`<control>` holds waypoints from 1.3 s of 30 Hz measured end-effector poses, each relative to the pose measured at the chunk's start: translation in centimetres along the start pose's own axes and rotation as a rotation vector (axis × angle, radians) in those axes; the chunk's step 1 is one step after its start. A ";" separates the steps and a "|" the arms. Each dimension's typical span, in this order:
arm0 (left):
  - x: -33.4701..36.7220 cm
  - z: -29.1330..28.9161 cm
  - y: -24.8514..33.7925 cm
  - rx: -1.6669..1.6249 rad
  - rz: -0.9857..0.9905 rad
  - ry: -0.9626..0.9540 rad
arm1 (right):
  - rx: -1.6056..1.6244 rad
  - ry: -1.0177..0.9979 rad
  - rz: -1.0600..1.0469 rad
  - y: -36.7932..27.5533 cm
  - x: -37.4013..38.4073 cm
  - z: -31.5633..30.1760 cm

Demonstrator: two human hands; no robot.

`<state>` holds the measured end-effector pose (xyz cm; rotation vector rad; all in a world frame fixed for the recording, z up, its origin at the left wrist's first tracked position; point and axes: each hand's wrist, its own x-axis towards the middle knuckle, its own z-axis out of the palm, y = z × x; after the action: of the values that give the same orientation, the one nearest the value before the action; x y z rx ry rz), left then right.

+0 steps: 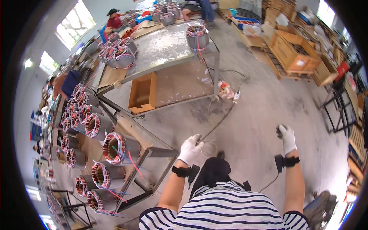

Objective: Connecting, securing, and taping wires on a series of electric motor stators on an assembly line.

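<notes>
My left hand (190, 150), in a white glove, hangs in the air near the corner of the metal-framed table on my left. Its fingers are loosely bent, the thumb stands apart, and nothing shows in it. Out to the right, over the bare floor, my right hand (287, 139) wears a white glove with dark fingertips. Its fingers are slightly curled and apart, with no object in them. Neither hand touches anything. Closest to my left hand is a motor stator (132, 148) with red and white windings and loose coloured leads, on the left table.
Several more stators (100, 126) crowd the left table. A metal worktable (161, 44) ahead carries stators, with a cardboard box (142, 92) on its lower shelf. A cable (224, 119) runs across the floor. Wooden crates (295, 53) stand at the far right. Other people sit farther back.
</notes>
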<state>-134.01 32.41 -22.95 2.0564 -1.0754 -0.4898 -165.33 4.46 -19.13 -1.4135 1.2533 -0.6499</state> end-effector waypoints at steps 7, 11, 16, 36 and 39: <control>23.3 0.6 -2.7 0.042 -0.121 0.260 | -0.066 -0.254 -0.114 -10.0 22.9 10.8; 36.6 -0.9 -4.7 0.291 -0.137 0.430 | -0.111 -0.343 -0.097 -14.3 33.7 13.4; 49.4 -2.5 -7.6 0.614 -0.343 0.479 | -0.291 -0.449 -0.262 -19.3 49.0 19.2; 60.9 -2.9 -9.8 0.738 -0.693 0.423 | -0.989 -0.492 -0.967 -31.6 82.7 67.3; 61.3 -3.4 -9.0 0.723 -0.681 0.434 | -1.061 -0.481 -0.942 -32.5 83.2 68.5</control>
<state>-91.95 -12.98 -27.19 2.9894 -0.2649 0.0748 -68.65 -52.71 -27.33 -2.8913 0.4267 -0.1400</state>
